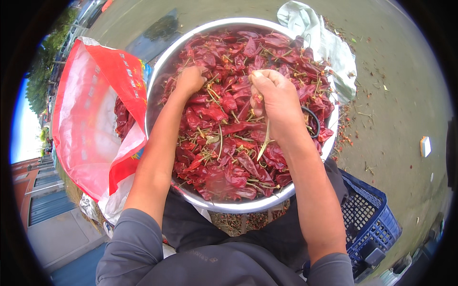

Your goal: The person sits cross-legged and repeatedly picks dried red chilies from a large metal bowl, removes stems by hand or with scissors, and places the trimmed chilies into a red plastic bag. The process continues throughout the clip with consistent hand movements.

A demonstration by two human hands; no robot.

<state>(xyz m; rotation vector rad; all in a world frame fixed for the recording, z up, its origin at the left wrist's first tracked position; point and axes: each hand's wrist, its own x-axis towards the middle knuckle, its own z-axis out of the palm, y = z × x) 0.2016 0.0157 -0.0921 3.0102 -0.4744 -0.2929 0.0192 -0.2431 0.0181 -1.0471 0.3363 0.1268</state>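
Observation:
A wide round metal basin (232,206) full of dried red chili peppers (229,103), many with stems, stands before me. My left hand (192,79) rests among the peppers at the upper left of the heap, its fingertips partly hidden. Raised a little over the right half of the heap, my right hand (273,89) has its thumb and fingers pinched on a dried chili, part of which shows below the fingers. A pale stem (264,141) hangs beneath that hand. Near my right wrist a black ring-shaped object (316,121) lies in the basin.
An open red and white woven sack (89,118) with dried chilies inside stands against the basin's left. A whitish sack (332,53) lies at its upper right. To the lower right is a blue plastic crate (379,218). Stems and pepper bits litter the ground; a small white-and-orange block (425,146) lies farther right.

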